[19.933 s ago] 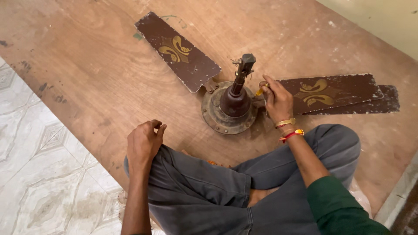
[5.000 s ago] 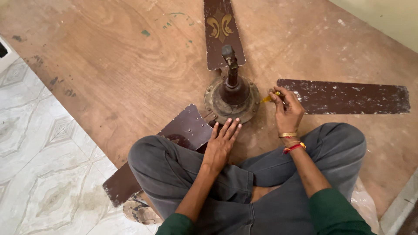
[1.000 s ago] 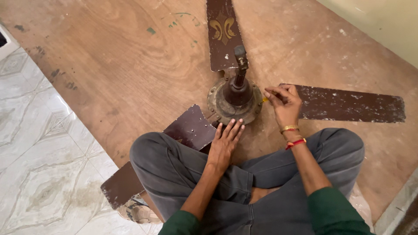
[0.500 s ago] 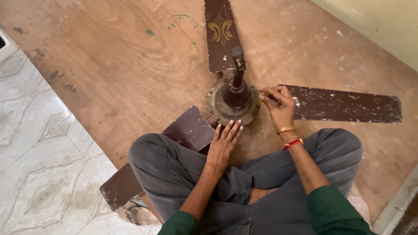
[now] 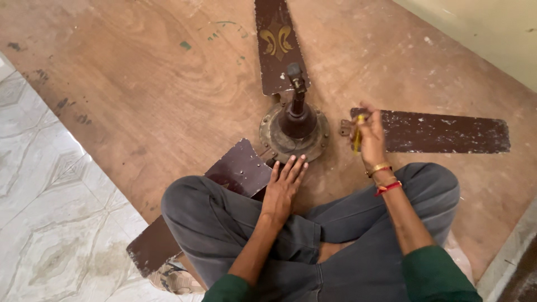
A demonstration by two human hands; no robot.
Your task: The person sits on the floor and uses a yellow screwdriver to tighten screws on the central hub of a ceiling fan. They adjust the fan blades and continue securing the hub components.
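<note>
On the brown wooden board (image 5: 168, 95), just ahead of the person's crossed legs (image 5: 313, 246), stands an old ceiling-fan motor (image 5: 295, 131) with its rod upright. The right blade (image 5: 442, 133) lies detached, its bracket just beside the motor. The right hand (image 5: 371, 137) is clenched around a yellow-handled screwdriver (image 5: 358, 134) above that bracket. The left hand (image 5: 283, 187) lies flat, fingers loose and spread, against the motor's near rim. Another blade (image 5: 277, 45) points away; a third (image 5: 224, 184) runs under the left knee. Pale tiles (image 5: 50, 223) lie leftward.
</note>
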